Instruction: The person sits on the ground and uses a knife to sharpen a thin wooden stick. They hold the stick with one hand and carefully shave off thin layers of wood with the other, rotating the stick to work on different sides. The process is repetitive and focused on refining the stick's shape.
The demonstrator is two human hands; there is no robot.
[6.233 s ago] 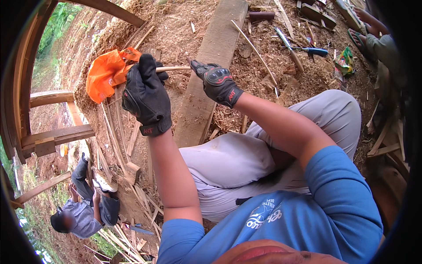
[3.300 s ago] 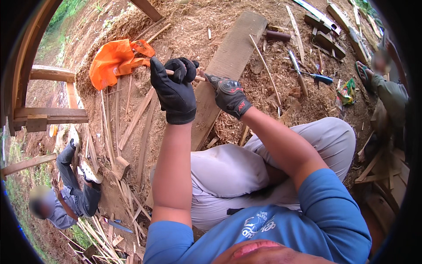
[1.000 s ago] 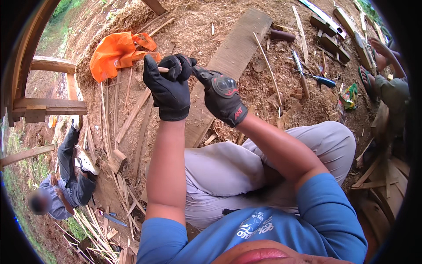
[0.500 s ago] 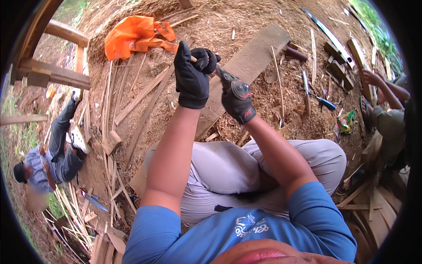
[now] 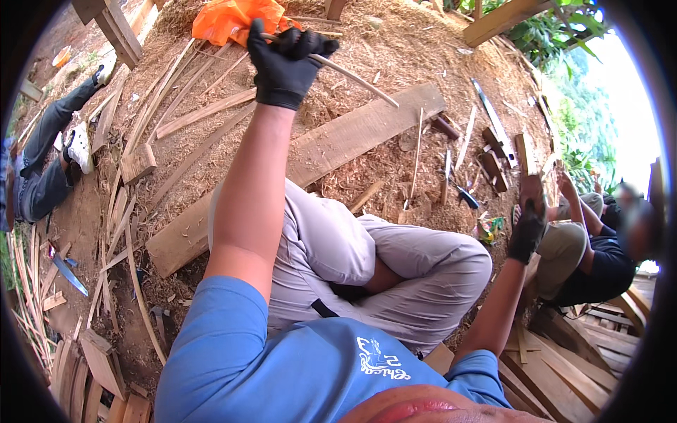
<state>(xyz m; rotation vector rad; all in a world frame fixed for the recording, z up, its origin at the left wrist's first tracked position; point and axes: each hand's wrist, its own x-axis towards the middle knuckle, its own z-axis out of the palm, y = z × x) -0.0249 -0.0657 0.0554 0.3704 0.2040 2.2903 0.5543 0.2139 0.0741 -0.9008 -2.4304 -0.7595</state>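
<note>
orange bag [image 5: 229, 20]: lies at upper left on wood shavings [image 5: 402, 56]. black-gloved left hand [image 5: 285, 67]: fingers closed around a slender stick [image 5: 363, 84], its free end extending over the plank [image 5: 367, 134]; contact cannot be told. the held stick appears already slim; any remaining trimming cannot be determined. bladed tool [image 5: 445, 187]: rests farther right. black-gloved right hand [image 5: 527, 233]: near a co-worker [image 5: 606, 264]; finger state and contents cannot be told.

A thin stick [image 5: 356, 77] is held in the left hand [image 5: 288, 67]; the right hand [image 5: 527, 233] is held out near another person [image 5: 605, 264].
</note>
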